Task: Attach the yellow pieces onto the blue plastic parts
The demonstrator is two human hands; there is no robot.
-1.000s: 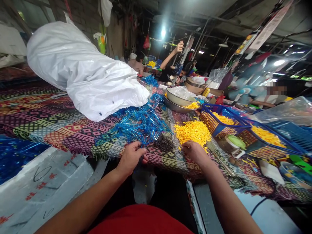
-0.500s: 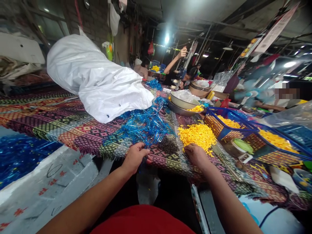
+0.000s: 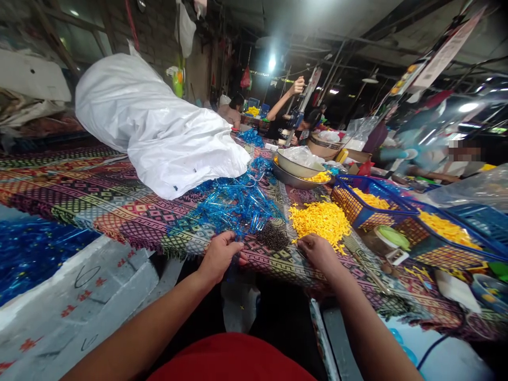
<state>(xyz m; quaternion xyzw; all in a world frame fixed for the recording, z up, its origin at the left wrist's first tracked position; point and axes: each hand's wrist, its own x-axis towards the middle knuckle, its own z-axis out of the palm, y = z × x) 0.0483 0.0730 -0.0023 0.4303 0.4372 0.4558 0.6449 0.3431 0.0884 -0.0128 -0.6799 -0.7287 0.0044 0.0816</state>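
Since a second ago, the view has swung a little leftward, so more of a white panel (image 3: 35, 76) shows far beyond the left hand's fingers (image 3: 226, 237), off to their left, and light-blue round shapes (image 3: 397, 336) appear below and right of the right hand's fingertips. The right hand (image 3: 316, 251) now sits slightly further left against the yellow pile (image 3: 320, 222). Just left of its fingertips, a small yellow piece (image 3: 294, 241) shows more clearly than half a second ago.
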